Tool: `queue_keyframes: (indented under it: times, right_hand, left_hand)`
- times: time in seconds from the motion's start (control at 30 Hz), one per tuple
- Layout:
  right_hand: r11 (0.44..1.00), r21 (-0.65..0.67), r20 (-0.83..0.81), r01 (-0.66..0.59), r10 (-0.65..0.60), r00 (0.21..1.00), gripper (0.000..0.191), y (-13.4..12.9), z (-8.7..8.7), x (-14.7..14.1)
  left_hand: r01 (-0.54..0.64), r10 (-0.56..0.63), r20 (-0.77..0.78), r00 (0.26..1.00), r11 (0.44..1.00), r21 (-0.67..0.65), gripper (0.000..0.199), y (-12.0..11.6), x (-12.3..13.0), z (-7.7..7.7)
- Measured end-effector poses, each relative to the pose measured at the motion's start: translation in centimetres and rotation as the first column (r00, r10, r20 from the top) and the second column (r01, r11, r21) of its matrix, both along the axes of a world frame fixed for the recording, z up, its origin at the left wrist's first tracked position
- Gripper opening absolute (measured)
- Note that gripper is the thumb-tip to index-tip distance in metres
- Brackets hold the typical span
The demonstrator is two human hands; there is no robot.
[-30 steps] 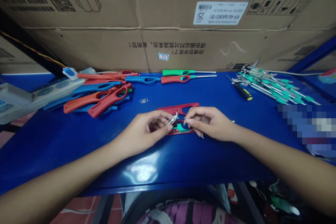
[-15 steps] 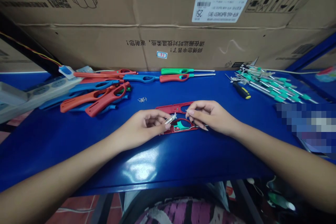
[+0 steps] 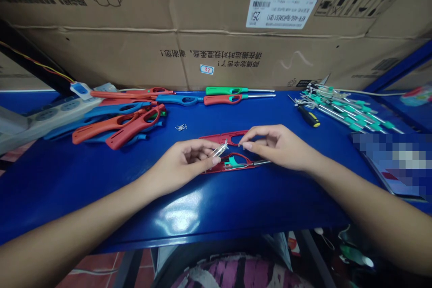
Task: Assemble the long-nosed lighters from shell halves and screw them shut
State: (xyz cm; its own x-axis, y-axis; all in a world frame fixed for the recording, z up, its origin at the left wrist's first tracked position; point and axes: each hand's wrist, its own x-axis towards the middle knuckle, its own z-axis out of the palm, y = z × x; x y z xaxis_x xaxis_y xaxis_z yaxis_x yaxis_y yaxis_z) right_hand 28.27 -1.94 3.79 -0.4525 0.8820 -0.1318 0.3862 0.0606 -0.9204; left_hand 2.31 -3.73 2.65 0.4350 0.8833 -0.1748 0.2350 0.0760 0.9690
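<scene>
L fingers grip clr tube, btm hidden; R fingers narrow, hold unclear.

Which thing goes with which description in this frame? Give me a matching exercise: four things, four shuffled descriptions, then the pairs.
Things
1. Left hand
2. Screwdriver
3. Green lighter
4. Power strip

Descriptions
A. Just behind a red lighter
B. Off-white, at the far left
C. Holds a small clear tube
D. Has a black and yellow handle

Pairs: 1-C, 2-D, 3-A, 4-B
</scene>
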Motion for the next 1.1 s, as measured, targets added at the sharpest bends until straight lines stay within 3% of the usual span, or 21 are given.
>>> queue_keyframes:
  times: [0.1, 0.2, 0.27, 0.47, 0.77, 0.93, 1.1]
  right_hand:
    - [0.986, 0.128, 0.219, -0.103, 0.073, 0.973, 0.030, 0.4, 1.2, 1.5]
    - [0.963, 0.060, 0.374, -0.263, 0.223, 0.900, 0.030, 0.6, 1.7, 2.6]
    - [0.952, 0.034, 0.425, -0.303, 0.261, 0.867, 0.029, 0.7, 1.6, 2.7]
    - [0.964, 0.031, 0.483, -0.264, 0.216, 0.848, 0.025, 0.8, 0.6, 2.3]
    - [0.944, 0.171, 0.498, -0.281, 0.163, 0.852, 0.020, 0.4, 0.3, 2.0]
    - [0.987, 0.065, 0.450, -0.148, 0.103, 0.887, 0.021, 0.7, -0.4, 1.7]
    - [0.984, 0.076, 0.386, -0.161, 0.120, 0.915, 0.023, 0.6, -0.1, 1.8]
  left_hand:
    - [-0.013, 0.013, -0.012, 1.000, 1.000, -0.001, 0.032, -0.1, 0.0, 0.1]
    - [-0.024, 0.024, -0.011, 1.000, 0.999, -0.022, 0.033, -0.1, 0.1, 0.1]
    - [-0.024, 0.023, -0.018, 1.000, 0.999, -0.025, 0.033, -0.1, 0.1, 0.1]
    - [-0.022, 0.022, -0.031, 0.999, 1.000, -0.001, 0.032, -0.1, 0.2, 0.1]
    - [-0.005, 0.006, -0.021, 1.000, 1.000, 0.028, 0.033, -0.1, 0.1, 0.0]
    - [0.002, -0.001, -0.033, 0.999, 1.000, 0.029, 0.033, 0.1, 0.2, -0.2]
    - [-0.008, 0.009, -0.037, 0.999, 1.000, 0.007, 0.034, 0.2, 0.3, -0.4]
